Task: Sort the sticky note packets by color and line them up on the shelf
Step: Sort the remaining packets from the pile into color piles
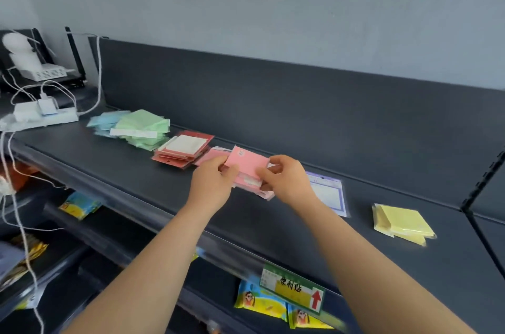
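Pink packet (250,163) is pinched at both ends, left hand (211,183) and right hand (285,182) fingers clamped on it, held over pink stack (254,183) on shelf (123,170), likely for squaring onto it.

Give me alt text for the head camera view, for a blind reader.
A person's left hand and right hand pinch a pink sticky note packet over a pink stack on a dark shelf. To its left lie a red pile, a green pile and a blue pile; to its right, a purple-bordered packet and a yellow pile.
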Demonstrator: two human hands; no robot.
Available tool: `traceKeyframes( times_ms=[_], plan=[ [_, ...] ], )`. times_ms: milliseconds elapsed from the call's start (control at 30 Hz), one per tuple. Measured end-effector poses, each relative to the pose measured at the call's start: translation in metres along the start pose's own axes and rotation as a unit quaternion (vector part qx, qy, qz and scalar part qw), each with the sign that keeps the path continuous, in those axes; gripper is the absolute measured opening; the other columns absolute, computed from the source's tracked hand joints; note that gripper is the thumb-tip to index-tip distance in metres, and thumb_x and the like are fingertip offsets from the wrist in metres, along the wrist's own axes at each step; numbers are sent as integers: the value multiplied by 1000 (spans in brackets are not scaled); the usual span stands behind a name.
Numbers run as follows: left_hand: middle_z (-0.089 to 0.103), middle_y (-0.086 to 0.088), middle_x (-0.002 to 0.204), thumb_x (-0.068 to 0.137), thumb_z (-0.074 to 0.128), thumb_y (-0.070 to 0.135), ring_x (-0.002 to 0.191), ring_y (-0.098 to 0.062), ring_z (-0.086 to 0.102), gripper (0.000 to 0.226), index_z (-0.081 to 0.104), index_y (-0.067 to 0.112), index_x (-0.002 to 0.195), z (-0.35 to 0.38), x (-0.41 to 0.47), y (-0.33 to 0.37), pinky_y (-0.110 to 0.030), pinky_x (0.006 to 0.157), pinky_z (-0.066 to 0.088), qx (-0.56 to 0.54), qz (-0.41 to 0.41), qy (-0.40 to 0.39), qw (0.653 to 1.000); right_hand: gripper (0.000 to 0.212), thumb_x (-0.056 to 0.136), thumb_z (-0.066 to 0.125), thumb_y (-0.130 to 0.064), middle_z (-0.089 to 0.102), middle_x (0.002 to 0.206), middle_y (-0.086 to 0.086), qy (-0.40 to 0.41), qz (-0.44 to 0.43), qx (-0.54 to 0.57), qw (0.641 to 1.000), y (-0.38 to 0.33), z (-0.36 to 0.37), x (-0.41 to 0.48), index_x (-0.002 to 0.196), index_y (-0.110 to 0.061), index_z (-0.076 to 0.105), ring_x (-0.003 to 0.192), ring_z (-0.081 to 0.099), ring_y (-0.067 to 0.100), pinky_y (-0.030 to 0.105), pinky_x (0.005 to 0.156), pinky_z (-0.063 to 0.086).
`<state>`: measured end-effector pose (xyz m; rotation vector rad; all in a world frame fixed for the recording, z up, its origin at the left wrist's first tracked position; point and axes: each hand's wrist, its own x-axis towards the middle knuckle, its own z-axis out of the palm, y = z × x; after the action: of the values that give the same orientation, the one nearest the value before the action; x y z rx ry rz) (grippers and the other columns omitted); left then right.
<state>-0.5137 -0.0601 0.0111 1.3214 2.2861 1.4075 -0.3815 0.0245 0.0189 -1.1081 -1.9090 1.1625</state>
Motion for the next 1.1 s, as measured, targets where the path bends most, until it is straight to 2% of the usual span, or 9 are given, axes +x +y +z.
traceKeyframes(
  times_ms=[100, 267, 367, 500, 700, 867, 933, 1000, 1100],
  plan=[
    [68, -1, 101, 94, 58, 18, 90, -19, 59, 21, 69, 12, 111, -6, 19, -10, -25, 74, 40, 25, 4, 13, 1000, 22, 87, 65, -19, 70, 90, 1, -2, -28, -53, 998, -7, 16, 24, 107, -13, 59, 77, 71, 23, 30, 72, 53],
    [61, -2, 98, 93, 58, 12, 93, -21, 58, 15, 66, 11, 105, -13, 53, -29, -26, 80, 40, 47, -12, 24, 999, 35, 89, 59, -15, 73, 92, 10, -17, -40, -104, 994, -18, 43, 57, 122, -7, 53, 89, 67, 23, 28, 74, 47],
    [64, -5, 120, 93, 59, 16, 106, -21, 61, 32, 63, 5, 122, -15, 74, -42, -23, 85, 42, 55, -31, 4, 998, 39, 88, 60, -16, 71, 97, 8, -16, -4, -81, 997, -18, 59, 73, 125, -9, 52, 86, 69, 24, 32, 77, 53],
    [63, -7, 125, 92, 61, 15, 110, -19, 61, 41, 57, 5, 132, -22, 88, -54, -24, 90, 44, 52, -28, -34, 998, 44, 87, 60, -18, 71, 97, 7, -1, 21, -92, 996, -19, 70, 87, 129, -10, 51, 86, 68, 23, 31, 74, 52],
    [66, -6, 112, 92, 61, 12, 98, -21, 61, 30, 63, 9, 121, -26, 90, -64, -31, 86, 48, 91, 42, -67, 993, 29, 85, 64, -19, 70, 102, 7, 19, 19, -202, 979, -23, 78, 88, 112, -9, 63, 96, 63, 25, 32, 80, 51],
    [55, -2, 88, 93, 55, 21, 87, -23, 54, 17, 65, 13, 104, -32, 90, -67, -29, 70, 41, 158, 106, -55, 980, 29, 86, 60, -24, 70, 103, 5, 49, -9, -272, 961, -27, 80, 73, 110, -10, 67, 97, 62, 25, 33, 82, 51],
    [59, -5, 96, 95, 52, 25, 96, -24, 54, 23, 65, 12, 108, -34, 88, -62, -32, 76, 44, 176, 138, -45, 974, 29, 89, 57, -26, 69, 104, 4, 62, -23, -290, 955, -28, 75, 65, 111, -10, 66, 97, 62, 25, 35, 82, 51],
    [63, -5, 113, 97, 51, 27, 107, -24, 53, 30, 63, 14, 121, -34, 83, -55, -35, 86, 45, 185, 166, -39, 968, 30, 92, 53, -27, 68, 110, 5, 80, -29, -310, 947, -28, 67, 55, 113, -8, 64, 103, 61, 27, 37, 84, 51],
    [63, 0, 117, 98, 47, 28, 106, -22, 54, 29, 63, 18, 120, -27, 75, -43, -33, 86, 45, 200, 216, -38, 955, 33, 96, 49, -28, 61, 128, 2, 115, -32, -337, 934, -25, 47, 34, 123, -13, 61, 117, 55, 26, 36, 93, 46]
  ],
)
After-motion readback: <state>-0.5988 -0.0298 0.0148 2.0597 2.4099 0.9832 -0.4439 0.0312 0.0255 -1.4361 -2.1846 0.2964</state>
